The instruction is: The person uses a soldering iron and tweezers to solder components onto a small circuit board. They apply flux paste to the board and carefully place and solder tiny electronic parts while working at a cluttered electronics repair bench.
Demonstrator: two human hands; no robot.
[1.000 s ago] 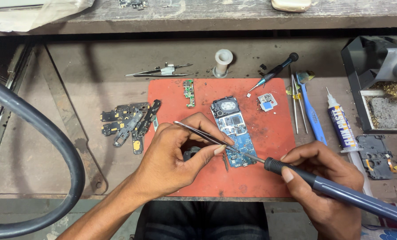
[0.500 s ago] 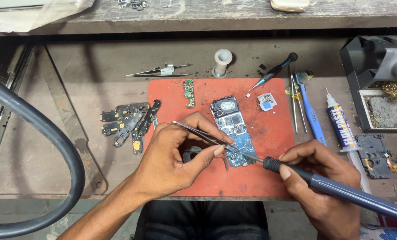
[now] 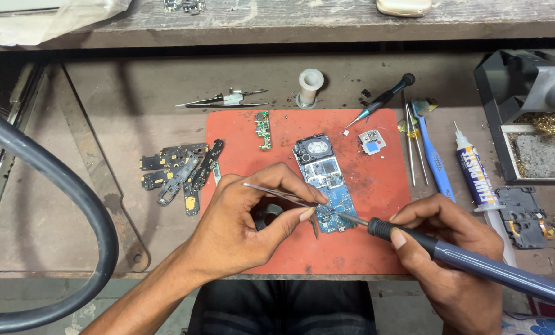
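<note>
A blue phone circuit board lies on a red work mat. My left hand pinches thin metal tweezers, their tips at the board's lower end. My right hand grips a dark blue soldering iron; its tip touches the same lower part of the board. The two tools meet near the board's bottom edge.
A pile of small black phone parts lies left of the mat. A green board strip, a solder spool, spare tweezers, a screwdriver, a blue brush, a paste tube and a soldering stand surround it. A thick hose curves at left.
Both hands stay nearly still at the board's lower end; the soldering iron tip and tweezers shift only slightly.
</note>
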